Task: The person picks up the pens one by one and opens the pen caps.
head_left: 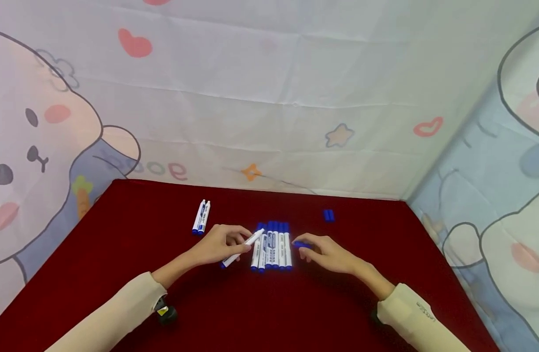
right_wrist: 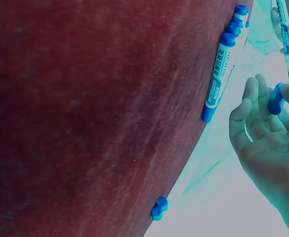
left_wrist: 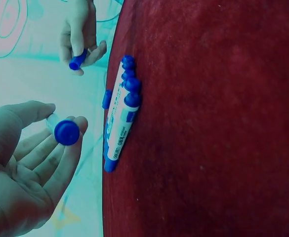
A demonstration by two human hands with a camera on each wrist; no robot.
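My left hand (head_left: 223, 243) pinches an uncapped whiteboard marker (head_left: 244, 248) between thumb and fingers, its tip slanting up toward the right. In the left wrist view the blue end (left_wrist: 66, 133) of that marker faces the camera. A blue marker cap (head_left: 302, 244) is held by my right hand (head_left: 328, 253); the right wrist view shows this cap (right_wrist: 276, 100) between thumb and fingers, apart from the marker. Between the two hands lies a row of several capped white markers (head_left: 275, 249), side by side with their blue caps pointing away from me.
Two uncapped markers (head_left: 201, 216) lie together at the back left of the dark red tablecloth (head_left: 269, 313). Two loose blue caps (head_left: 328, 215) lie side by side at the back right. A printed cloth (head_left: 269, 122) hangs behind the table.
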